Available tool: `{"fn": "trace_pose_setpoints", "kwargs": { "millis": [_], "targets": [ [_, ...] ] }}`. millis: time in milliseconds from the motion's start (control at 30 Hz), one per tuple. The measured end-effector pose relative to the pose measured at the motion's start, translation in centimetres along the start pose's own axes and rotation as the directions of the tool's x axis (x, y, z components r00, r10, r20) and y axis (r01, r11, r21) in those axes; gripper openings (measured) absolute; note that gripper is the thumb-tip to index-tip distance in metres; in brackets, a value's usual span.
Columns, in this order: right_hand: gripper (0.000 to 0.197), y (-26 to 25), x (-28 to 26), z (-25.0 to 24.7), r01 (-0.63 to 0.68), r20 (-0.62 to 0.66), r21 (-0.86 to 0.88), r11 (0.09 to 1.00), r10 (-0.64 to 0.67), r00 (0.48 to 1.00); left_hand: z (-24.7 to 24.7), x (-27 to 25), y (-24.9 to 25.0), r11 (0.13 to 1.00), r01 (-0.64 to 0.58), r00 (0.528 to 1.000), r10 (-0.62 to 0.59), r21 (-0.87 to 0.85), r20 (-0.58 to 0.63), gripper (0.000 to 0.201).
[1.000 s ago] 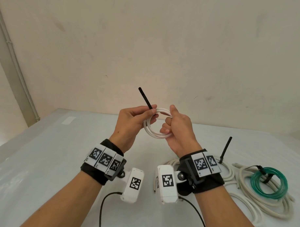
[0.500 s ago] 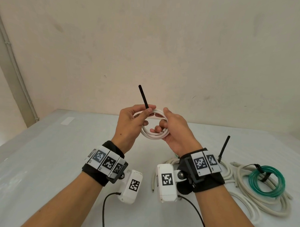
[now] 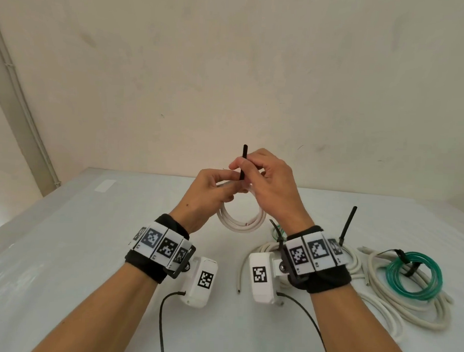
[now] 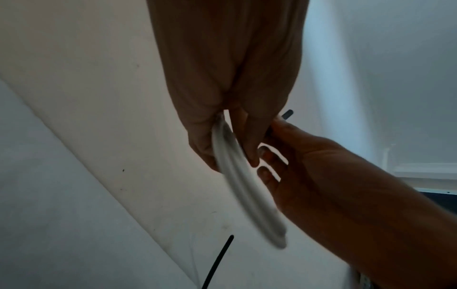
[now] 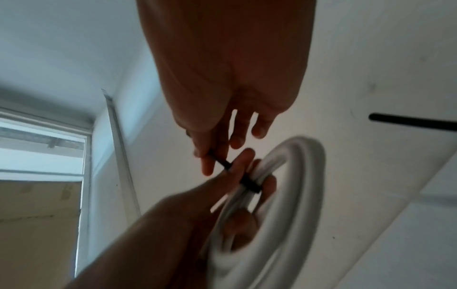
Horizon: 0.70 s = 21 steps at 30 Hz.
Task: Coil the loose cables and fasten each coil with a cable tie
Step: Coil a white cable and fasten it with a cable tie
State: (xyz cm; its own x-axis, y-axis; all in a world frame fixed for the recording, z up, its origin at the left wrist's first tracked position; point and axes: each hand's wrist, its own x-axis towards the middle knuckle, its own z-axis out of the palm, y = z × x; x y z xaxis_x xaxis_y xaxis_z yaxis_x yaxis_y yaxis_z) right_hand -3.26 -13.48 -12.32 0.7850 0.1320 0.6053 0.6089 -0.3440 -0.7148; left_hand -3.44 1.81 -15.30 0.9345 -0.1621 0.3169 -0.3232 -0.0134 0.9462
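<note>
- Head view: my left hand (image 3: 212, 193) grips the white cable coil (image 3: 241, 221) above the table (image 3: 65, 249); my right hand (image 3: 270, 185) pinches the black cable tie (image 3: 243, 163) wrapped round it.
- I should pull the tail straight while clamping the loops together.
- Right, on the table: tied white coils (image 3: 354, 261) and a green coil (image 3: 414, 277), well apart, obstructing nothing.

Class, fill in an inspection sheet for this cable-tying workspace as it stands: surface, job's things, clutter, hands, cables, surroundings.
Surface: white table.
Job's things: small white coil held in the air; black cable tie wrapped round it.
Clutter: nothing seen.
Hands: left hand grips the coil; right hand pinches the tie's tail.
Cables: green coil, tied, lying on the beige cables.
Surroundings: plain wall.
</note>
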Motion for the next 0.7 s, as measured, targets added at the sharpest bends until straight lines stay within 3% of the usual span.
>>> {"fn": "trace_pose_setpoints", "kwargs": {
  "millis": [133,367,600,700],
  "targets": [
    [0.019,-0.2,0.0,-1.3,0.003,0.072,-0.016,1.0,-0.002,0.997,0.4,-0.3,-0.6,1.0,0.021,0.997,-0.019,-0.016,0.068,0.015],
    [0.019,-0.3,-0.1,-0.9,-0.016,0.111,-0.008,1.0,0.017,0.994,0.0,-0.3,-1.1,0.999,0.027,0.998,-0.025,-0.042,0.064,0.014],
    [0.03,0.9,0.2,-1.4,-0.177,0.138,-0.108,0.978,0.191,0.972,-0.4,-0.3,-0.6,0.989,0.092,0.995,-0.086,-0.114,0.052,0.021],
    [0.061,1.6,-0.1,-1.9,-0.347,0.233,-0.17,0.922,0.38,0.895,-0.8,0.1,0.1,0.944,0.106,0.994,-0.113,-0.313,-0.003,0.023]
  ]
}}
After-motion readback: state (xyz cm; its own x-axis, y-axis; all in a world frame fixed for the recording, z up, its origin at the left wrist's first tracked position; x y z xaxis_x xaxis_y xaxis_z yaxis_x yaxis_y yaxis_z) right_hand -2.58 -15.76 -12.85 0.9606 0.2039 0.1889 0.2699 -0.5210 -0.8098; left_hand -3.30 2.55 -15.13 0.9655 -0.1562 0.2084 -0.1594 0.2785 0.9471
